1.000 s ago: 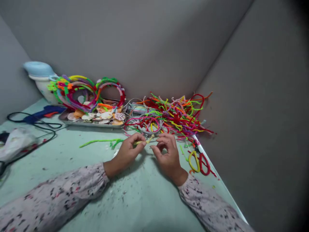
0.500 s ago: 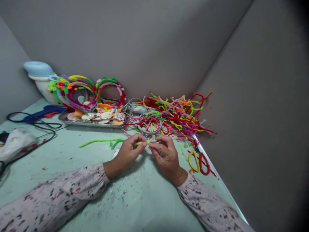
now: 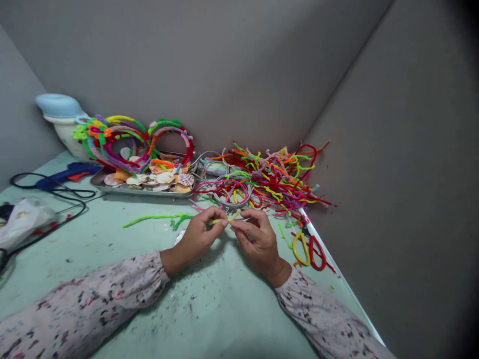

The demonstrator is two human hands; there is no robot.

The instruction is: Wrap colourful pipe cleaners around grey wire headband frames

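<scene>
Between my hands, over the middle of the table, is a short yellow pipe cleaner. My left hand pinches it between thumb and forefinger. The thumb and forefinger of my right hand close on its other side, with the tip sticking up between the two hands. Part of the pipe cleaner is hidden by the fingers. Just left of my left hand a light green pipe cleaner lies on the table, touching a darker green twisted piece.
Behind my hands stands a metal tray of seashells with pipe-cleaner-wrapped headbands. A heap of coloured pipe cleaners lies at the back right, scissors at the right edge. At left are a blue glue gun, its cable and a lidded container.
Both hands keep the same grip on the yellow pipe cleaner. The view has shifted very slightly; nothing else has visibly moved.
</scene>
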